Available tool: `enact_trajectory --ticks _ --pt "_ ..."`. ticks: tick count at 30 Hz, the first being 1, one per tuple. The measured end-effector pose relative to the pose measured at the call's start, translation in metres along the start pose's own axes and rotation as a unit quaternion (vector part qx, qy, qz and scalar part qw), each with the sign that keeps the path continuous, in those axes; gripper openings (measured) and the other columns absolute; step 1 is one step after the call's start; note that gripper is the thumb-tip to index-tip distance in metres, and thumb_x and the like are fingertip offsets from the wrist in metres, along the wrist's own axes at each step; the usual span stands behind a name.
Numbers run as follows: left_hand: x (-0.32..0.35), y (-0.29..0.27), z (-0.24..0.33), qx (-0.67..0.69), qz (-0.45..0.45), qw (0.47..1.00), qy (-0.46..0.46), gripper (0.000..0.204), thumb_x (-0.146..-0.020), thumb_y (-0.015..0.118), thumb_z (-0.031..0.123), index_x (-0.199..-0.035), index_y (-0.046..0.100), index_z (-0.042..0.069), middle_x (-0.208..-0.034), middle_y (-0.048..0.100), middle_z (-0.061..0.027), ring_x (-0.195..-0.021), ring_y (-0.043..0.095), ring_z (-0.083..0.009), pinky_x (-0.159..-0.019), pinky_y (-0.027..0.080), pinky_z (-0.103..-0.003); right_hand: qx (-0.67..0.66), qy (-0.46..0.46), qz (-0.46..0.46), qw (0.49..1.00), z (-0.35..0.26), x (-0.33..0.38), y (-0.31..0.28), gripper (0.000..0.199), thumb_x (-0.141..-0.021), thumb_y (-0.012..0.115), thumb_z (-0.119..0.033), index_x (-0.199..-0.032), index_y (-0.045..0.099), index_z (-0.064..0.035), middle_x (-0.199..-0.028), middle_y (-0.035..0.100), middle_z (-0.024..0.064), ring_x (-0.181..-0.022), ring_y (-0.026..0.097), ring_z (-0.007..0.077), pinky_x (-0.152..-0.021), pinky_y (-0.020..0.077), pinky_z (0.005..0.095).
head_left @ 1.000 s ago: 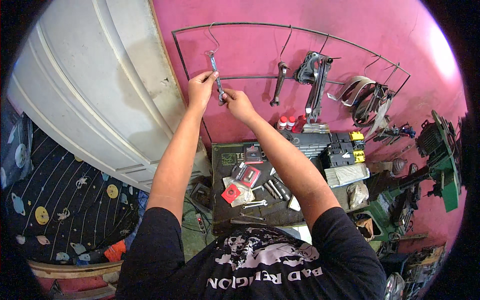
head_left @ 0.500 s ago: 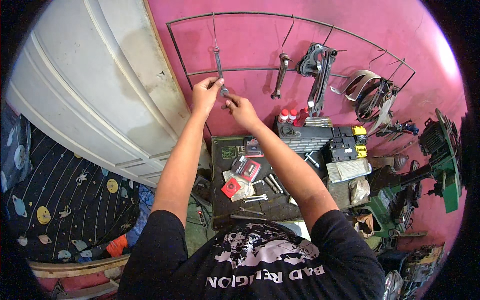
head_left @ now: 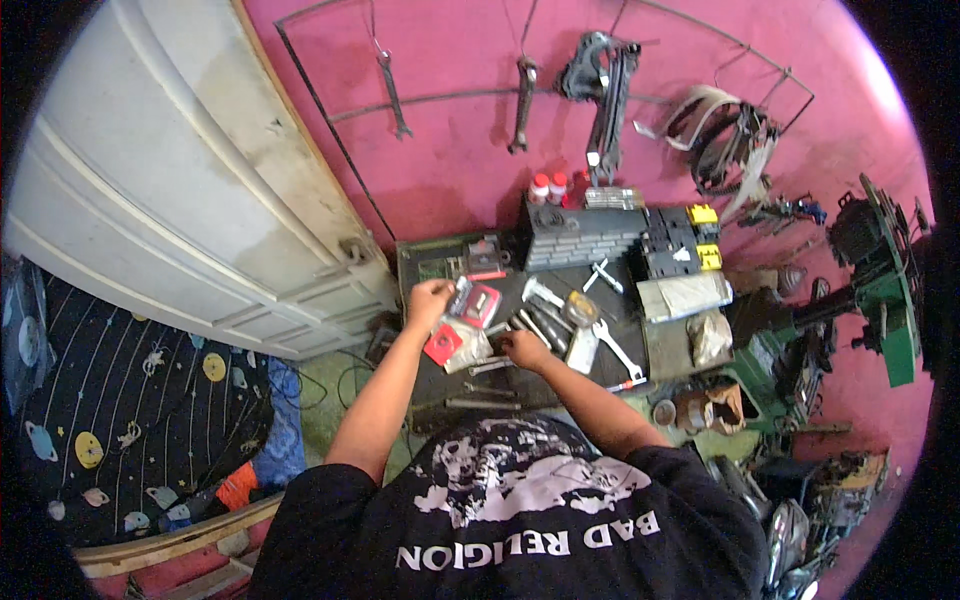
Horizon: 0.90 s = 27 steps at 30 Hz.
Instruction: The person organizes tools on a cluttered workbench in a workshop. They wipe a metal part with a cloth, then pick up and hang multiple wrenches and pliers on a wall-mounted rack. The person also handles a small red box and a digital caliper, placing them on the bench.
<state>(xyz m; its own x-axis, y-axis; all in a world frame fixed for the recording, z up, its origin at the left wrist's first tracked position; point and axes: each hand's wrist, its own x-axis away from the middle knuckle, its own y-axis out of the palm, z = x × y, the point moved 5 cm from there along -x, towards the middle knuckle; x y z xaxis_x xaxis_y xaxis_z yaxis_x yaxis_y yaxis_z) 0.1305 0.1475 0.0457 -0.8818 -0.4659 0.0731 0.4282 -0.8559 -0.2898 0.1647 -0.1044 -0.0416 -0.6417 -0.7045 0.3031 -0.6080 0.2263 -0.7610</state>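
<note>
My left hand (head_left: 430,303) is low over the workbench (head_left: 418,390), beside the left edge of a red-and-clear blister pack (head_left: 481,306). Its fingers are bent and smeared by motion, so whether they hold the pack is unclear. Just right of it, my right hand (head_left: 525,351) has its fingers curled down above several small wrenches (head_left: 490,366) and metal rods; what is between the fingers is hidden. A red square packet (head_left: 440,344) lies between the hands. A combination wrench (head_left: 393,93) hangs from a wire hook on the wall frame.
On the bench's right are a large open-end wrench (head_left: 620,352), a T-handle wrench (head_left: 602,276) and a grey brick-patterned box (head_left: 580,240). Red-and-white bottles (head_left: 548,188) stand behind. A white door (head_left: 200,180) is at left, a green machine (head_left: 880,300) at right.
Both hands have left the hanging wrench and come down to the bench. The wrench now hangs free on its hook. The view has shifted, showing more of the bench's right side.
</note>
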Motion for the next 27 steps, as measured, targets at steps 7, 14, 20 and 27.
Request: enact_trajectory --ticks 7,14,20,27 --pt "0.154 0.072 -0.091 -0.196 -0.201 0.959 0.021 0.022 -0.082 0.074 0.023 -0.100 0.077 0.010 -0.101 0.074 -0.0097 -0.099 0.068 -0.0301 -0.087 0.052 -0.044 0.089 -0.015 -0.039 0.995 0.004 0.077 0.036 0.059 -0.081 0.075 -0.040 -0.126 0.058 -0.0047 -0.114 0.068 0.0214 -0.107 0.063 0.0408 -0.094 0.0493 0.0498" --pt "0.201 0.052 -0.067 -0.360 -0.229 0.903 0.051 0.030 -0.080 0.077 0.029 -0.108 0.072 0.017 -0.116 0.064 -0.0029 -0.115 0.053 -0.0307 -0.096 0.040 -0.051 0.217 -0.106 -0.016 0.970 -0.026 0.097 0.030 0.056 -0.078 0.077 -0.045 -0.118 0.060 -0.0101 -0.116 0.067 0.0080 -0.115 0.055 0.0285 -0.097 0.0387 0.0483" --pt "0.197 0.032 -0.073 -0.388 -0.113 0.914 -0.048 0.041 -0.077 0.080 0.037 -0.111 0.068 0.018 -0.116 0.064 -0.0054 -0.116 0.054 -0.0308 -0.094 0.041 -0.052 0.287 -0.116 -0.002 0.951 -0.019 0.100 0.040 0.028 -0.082 0.069 -0.032 -0.103 0.069 -0.0127 -0.106 0.069 0.0034 -0.110 0.057 0.0240 -0.094 0.0388 0.0486" --pt "0.181 0.036 -0.085 -0.343 -0.106 0.932 -0.045 0.033 -0.079 0.079 0.028 -0.109 0.072 0.017 -0.105 0.071 -0.0033 -0.107 0.061 -0.0305 -0.089 0.046 -0.051 0.172 -0.084 -0.012 0.981 -0.004 0.097 0.037 0.020 -0.087 0.067 -0.032 -0.094 0.074 -0.0140 -0.100 0.072 0.0057 -0.103 0.060 0.0249 -0.089 0.0407 0.0486"
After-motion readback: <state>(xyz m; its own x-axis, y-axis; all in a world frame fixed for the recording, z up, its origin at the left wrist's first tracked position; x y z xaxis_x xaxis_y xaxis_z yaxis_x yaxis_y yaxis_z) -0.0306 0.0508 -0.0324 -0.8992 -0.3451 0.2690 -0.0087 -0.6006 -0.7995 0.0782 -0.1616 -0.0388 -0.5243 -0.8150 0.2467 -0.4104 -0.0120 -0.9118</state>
